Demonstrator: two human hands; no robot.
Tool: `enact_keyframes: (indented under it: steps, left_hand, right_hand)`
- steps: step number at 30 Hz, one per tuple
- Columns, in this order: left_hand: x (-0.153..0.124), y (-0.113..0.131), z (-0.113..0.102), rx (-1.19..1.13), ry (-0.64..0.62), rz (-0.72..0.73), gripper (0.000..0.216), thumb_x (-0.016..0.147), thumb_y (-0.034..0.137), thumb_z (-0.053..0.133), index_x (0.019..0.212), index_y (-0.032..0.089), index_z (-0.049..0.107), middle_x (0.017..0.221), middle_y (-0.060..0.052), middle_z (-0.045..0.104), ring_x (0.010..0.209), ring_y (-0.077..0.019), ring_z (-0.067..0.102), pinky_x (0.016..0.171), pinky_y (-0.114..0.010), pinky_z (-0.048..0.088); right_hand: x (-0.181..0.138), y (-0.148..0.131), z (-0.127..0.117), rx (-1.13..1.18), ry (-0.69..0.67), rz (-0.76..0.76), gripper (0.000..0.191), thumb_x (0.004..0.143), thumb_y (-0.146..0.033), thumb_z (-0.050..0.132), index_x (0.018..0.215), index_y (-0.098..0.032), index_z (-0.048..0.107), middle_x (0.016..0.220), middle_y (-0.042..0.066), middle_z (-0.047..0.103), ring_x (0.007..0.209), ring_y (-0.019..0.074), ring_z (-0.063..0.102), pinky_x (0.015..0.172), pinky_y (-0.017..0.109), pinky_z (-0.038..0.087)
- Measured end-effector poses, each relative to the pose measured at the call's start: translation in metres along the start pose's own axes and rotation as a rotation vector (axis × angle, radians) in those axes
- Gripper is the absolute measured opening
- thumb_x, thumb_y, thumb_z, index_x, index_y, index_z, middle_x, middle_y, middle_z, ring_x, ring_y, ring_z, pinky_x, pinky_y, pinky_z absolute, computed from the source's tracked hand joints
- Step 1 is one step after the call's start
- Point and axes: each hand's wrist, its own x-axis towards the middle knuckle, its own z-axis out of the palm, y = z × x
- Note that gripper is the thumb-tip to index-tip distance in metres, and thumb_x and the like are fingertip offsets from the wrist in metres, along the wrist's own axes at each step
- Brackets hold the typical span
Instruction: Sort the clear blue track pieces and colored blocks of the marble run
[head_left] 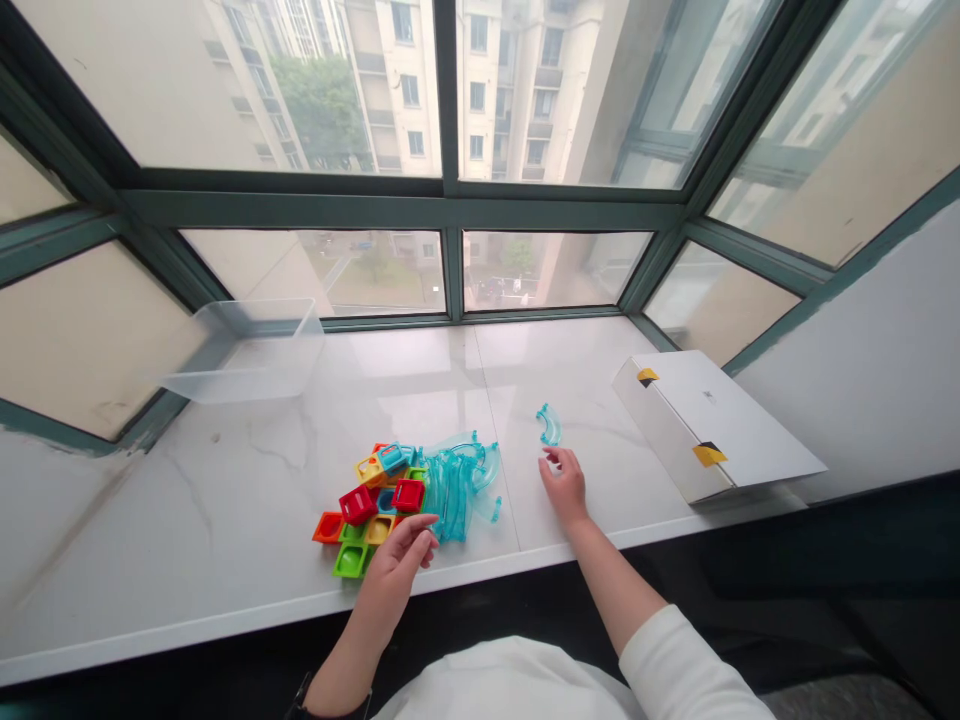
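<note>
A heap of coloured plastic blocks (373, 500), red, orange, yellow, green and blue, lies near the front edge of the white marble sill (225, 500). Against it rests a bundle of clear teal curved track pieces (459, 480). My left hand (401, 565) lies at the heap's near side, fingers loosely stretched toward the blocks and holding nothing. One teal curved piece (549, 424) lies alone further right. My right hand (564, 482) rests on the sill just below it, fingers spread, apart from the piece.
A clear plastic bin (247, 350) stands at the back left by the window. A flat white cardboard box (712, 420) with yellow tape lies at the right. Window frames close off the back; a grey wall rises on the right.
</note>
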Motion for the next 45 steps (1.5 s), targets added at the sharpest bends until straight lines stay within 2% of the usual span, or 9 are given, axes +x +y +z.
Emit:
enact_keyframes:
  steps: [5,9,16,20,23,27,33,36,45]
  left_hand:
    - [-0.002,0.003,0.001,0.018,-0.015,-0.014,0.052,0.084,0.061,0.072,0.113,0.018,0.074,0.085,-0.005,0.068,0.075,-0.0186,0.06,0.072,-0.031,0.051]
    - [-0.008,0.002,0.002,-0.004,0.002,0.0,0.05,0.085,0.06,0.071,0.113,0.018,0.073,0.084,-0.004,0.067,0.074,-0.0179,0.059,0.071,-0.03,0.05]
    - [-0.011,-0.001,-0.008,0.125,-0.011,0.06,0.047,0.089,0.057,0.068,0.115,0.019,0.074,0.091,-0.007,0.071,0.081,-0.0216,0.066,0.077,-0.033,0.054]
    - [-0.008,0.004,0.003,0.495,-0.071,0.344,0.03,0.097,0.041,0.06,0.118,0.024,0.074,0.109,-0.01,0.074,0.102,-0.0268,0.069,0.093,-0.041,0.056]
    - [0.0,0.006,0.02,0.744,-0.124,0.569,0.032,0.099,0.029,0.054,0.126,0.025,0.071,0.125,-0.013,0.071,0.119,-0.0291,0.065,0.105,-0.047,0.053]
    - [0.019,-0.005,0.04,1.032,-0.221,0.735,0.044,0.094,0.02,0.058,0.137,0.025,0.065,0.146,-0.011,0.063,0.144,-0.0323,0.05,0.125,-0.059,0.034]
    - [0.047,-0.028,0.057,1.272,-0.223,0.701,0.049,0.091,0.016,0.06,0.14,0.023,0.064,0.149,-0.011,0.061,0.147,-0.0343,0.046,0.129,-0.062,0.018]
    - [0.051,-0.029,0.062,1.333,-0.206,0.661,0.046,0.093,0.013,0.055,0.137,0.02,0.065,0.149,-0.013,0.062,0.146,-0.0344,0.047,0.129,-0.063,0.017]
    - [0.047,-0.027,0.061,1.356,-0.199,0.627,0.042,0.095,0.012,0.052,0.134,0.018,0.067,0.15,-0.013,0.062,0.146,-0.0341,0.049,0.129,-0.063,0.017]
  right_hand:
    - [-0.038,-0.073,0.017,0.027,-0.371,-0.175,0.011,0.095,-0.034,0.065,0.089,-0.027,0.072,0.094,0.005,0.07,0.096,0.0242,0.065,0.095,0.04,0.049]
    - [-0.047,-0.097,0.026,-0.07,-0.435,-0.211,0.006,0.09,-0.032,0.071,0.094,-0.028,0.072,0.099,0.005,0.069,0.099,0.0255,0.064,0.095,0.041,0.047]
    - [-0.054,-0.08,0.026,-0.037,-0.484,0.091,0.014,0.086,-0.035,0.068,0.094,-0.027,0.059,0.096,0.003,0.071,0.083,0.0221,0.067,0.072,0.034,0.051]
    - [-0.059,-0.073,0.028,0.073,-0.557,0.198,0.025,0.083,-0.037,0.07,0.104,-0.028,0.059,0.096,0.001,0.074,0.079,0.0202,0.069,0.074,0.034,0.053]
    - [-0.061,-0.068,0.032,0.133,-0.547,0.238,0.032,0.081,-0.038,0.073,0.109,-0.027,0.062,0.098,0.002,0.075,0.081,0.02,0.07,0.077,0.034,0.055]
    - [-0.062,-0.06,0.036,0.258,-0.545,0.31,0.039,0.077,-0.04,0.077,0.11,-0.023,0.067,0.096,0.003,0.073,0.075,0.017,0.068,0.076,0.033,0.058]
    - [-0.067,-0.049,0.038,0.341,-0.507,0.396,0.051,0.07,-0.037,0.081,0.117,-0.021,0.072,0.098,0.005,0.074,0.078,0.0185,0.069,0.076,0.034,0.06]
    - [-0.068,-0.048,0.034,0.342,-0.496,0.427,0.051,0.069,-0.035,0.079,0.118,-0.02,0.074,0.098,0.006,0.075,0.085,0.0212,0.07,0.081,0.036,0.06]
    - [-0.064,-0.051,-0.002,0.516,-0.503,0.616,0.043,0.072,-0.031,0.073,0.114,-0.022,0.078,0.097,0.005,0.074,0.083,0.0207,0.071,0.072,0.034,0.063]
